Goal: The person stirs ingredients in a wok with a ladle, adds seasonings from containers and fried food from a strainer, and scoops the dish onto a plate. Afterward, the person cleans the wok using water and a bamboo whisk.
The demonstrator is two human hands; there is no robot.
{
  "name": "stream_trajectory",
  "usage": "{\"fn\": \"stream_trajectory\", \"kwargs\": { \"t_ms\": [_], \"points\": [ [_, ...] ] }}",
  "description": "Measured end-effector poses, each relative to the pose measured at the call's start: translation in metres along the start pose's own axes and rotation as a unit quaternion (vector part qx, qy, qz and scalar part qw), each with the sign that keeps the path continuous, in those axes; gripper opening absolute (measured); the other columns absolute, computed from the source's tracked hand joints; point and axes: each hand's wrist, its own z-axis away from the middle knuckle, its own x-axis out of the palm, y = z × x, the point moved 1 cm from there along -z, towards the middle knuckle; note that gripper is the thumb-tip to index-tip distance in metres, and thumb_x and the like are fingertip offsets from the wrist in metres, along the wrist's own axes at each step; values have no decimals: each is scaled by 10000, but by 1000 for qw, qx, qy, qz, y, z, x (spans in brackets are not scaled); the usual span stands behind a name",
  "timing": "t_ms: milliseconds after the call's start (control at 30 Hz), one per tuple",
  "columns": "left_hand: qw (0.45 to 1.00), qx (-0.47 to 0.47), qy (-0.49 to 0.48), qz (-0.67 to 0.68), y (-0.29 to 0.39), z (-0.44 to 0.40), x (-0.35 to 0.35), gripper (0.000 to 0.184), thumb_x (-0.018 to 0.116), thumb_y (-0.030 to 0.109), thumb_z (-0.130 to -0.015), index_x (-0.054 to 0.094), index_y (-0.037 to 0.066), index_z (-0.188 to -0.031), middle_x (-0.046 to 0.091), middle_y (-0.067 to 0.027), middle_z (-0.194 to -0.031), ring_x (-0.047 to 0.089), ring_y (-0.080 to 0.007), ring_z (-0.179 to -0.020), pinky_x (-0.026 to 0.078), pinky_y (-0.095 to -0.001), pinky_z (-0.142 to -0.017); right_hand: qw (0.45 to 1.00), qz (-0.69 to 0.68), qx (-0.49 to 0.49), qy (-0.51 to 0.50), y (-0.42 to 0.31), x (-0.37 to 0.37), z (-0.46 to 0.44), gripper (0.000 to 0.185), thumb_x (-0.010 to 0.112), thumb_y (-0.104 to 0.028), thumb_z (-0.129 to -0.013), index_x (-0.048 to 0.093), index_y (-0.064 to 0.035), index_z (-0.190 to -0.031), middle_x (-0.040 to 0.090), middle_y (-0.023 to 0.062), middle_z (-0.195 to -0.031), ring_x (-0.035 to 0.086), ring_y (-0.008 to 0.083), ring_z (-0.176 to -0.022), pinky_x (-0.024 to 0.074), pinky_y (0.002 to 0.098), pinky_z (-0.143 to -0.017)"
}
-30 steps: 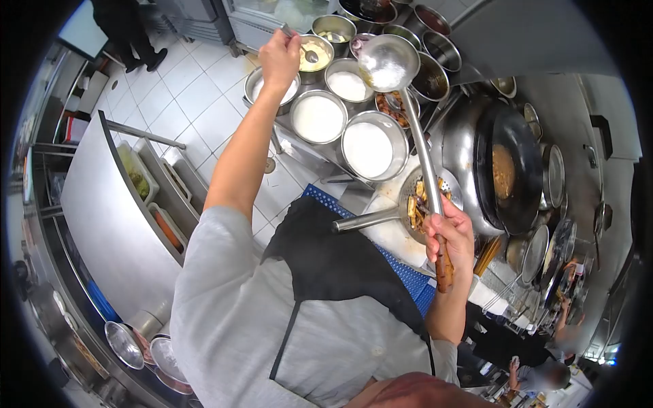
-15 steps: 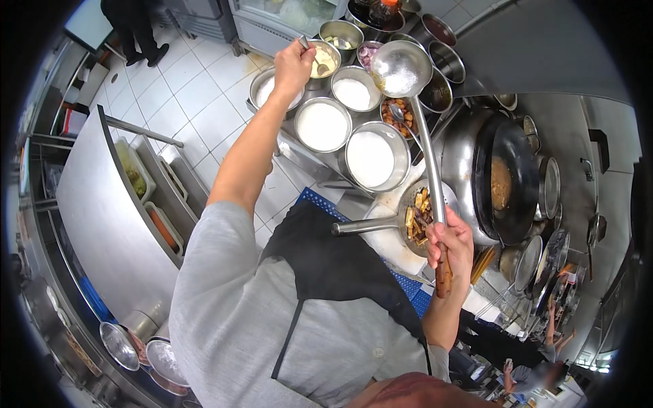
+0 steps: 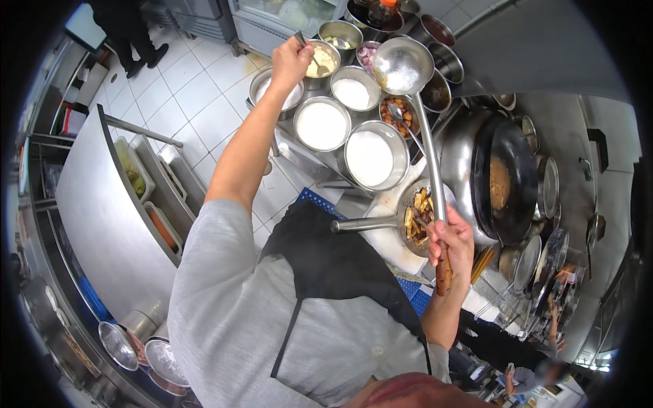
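Observation:
My left hand (image 3: pixel 291 62) is closed around the handle of a spoon (image 3: pixel 317 65). The spoon's bowl rests in a pale yellow paste inside a small metal pot (image 3: pixel 335 73). In my right hand (image 3: pixel 451 243) is a long ladle (image 3: pixel 428 146), gripped by its wooden handle end. The ladle's round bowl (image 3: pixel 403 66) hangs over the pots, with a little white matter in it. Below the ladle's shaft, a strainer (image 3: pixel 367 224) with fried brown pieces (image 3: pixel 419 216) sits near my right hand.
Several metal pots of white powder or granules (image 3: pixel 323 124) stand by a pot of brown chunks with a spoon (image 3: pixel 398 119). A black wok (image 3: pixel 524 183) with brown food is on the right. A steel counter (image 3: pixel 115 204) lies left. Other people stand upper left (image 3: pixel 126 34) and lower right.
My left hand and the spoon have shifted very slightly left over the paste. The ladle stays nearly still in my right hand. The person at upper left has moved a little.

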Motion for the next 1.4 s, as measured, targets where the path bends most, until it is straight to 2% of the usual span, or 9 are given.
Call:
{"fn": "stream_trajectory", "kwargs": {
  "t_ms": [500,633,767,933,1033,1200,1267,1367,1400],
  "points": [
    [964,-202,79,155,40,-30,-29,108,593,-12,-912,541,-103,-889,674,-226,-816,711,-246,-678,623,-325,-601,1000,14,9,1,-19,16,-12,465,620,-69,-914,496,40,-1349,544,32,-685,486,73,-439,399,213,-345],
    [984,39,-31,168,89,-1,5,124,659,38,-901,623,-64,-963,701,-144,-833,701,-185,-704,589,-284,-638,998,-34,42,-37,-20,23,-15,421,607,-62,-922,505,51,-1315,534,31,-687,486,73,-442,392,213,-337],
    [958,265,85,-74,134,34,9,111,660,129,-899,675,25,-936,679,-117,-726,677,-262,-637,508,-346,-594,988,-124,59,-75,-8,4,-6,401,570,-79,-950,489,47,-1322,536,51,-700,486,77,-428,400,220,-320],
    [964,243,-42,-103,126,73,19,125,644,159,-942,681,40,-948,677,-148,-794,655,-324,-675,490,-394,-603,969,-238,4,-60,-2,-38,51,470,560,-74,-952,439,45,-1391,528,66,-705,476,74,-419,402,213,-322],
    [896,307,-229,-226,96,93,31,106,649,91,-878,685,25,-953,687,-134,-929,608,-335,-945,471,-439,-828,962,-269,-52,4,-1,-68,96,498,585,-66,-934,433,75,-1387,530,68,-692,480,71,-415,396,211,-319],
    [862,301,-285,-294,101,122,27,283,676,57,-822,697,47,-1104,669,-138,-1131,543,-342,-1148,435,-428,-984,934,156,-97,308,-12,-126,111,490,610,-28,-876,544,-5,-1362,551,-4,-636,527,57,-468,394,189,-405],
    [868,265,-286,-308,96,123,22,384,665,6,-797,680,59,-1177,641,-155,-1216,510,-352,-1215,422,-427,-1023,736,541,-191,359,-4,-186,93,514,631,-43,-823,558,-16,-1331,566,103,-643,602,178,-536,483,335,-517],
    [886,239,-252,-307,108,125,8,513,607,-78,-759,643,69,-1249,603,-187,-1272,482,-364,-1255,409,-440,-1046,914,302,-8,269,-29,-257,92,480,632,-52,-804,578,-3,-1279,610,182,-702,663,266,-600,513,405,-614],
    [897,247,-211,-300,118,130,4,601,549,-138,-721,619,69,-1282,600,-192,-1266,485,-377,-1250,402,-451,-1044,871,379,-14,313,-26,-261,90,451,630,-52,-805,595,2,-1250,623,192,-702,667,270,-592,515,402,-609]
  ]
}}
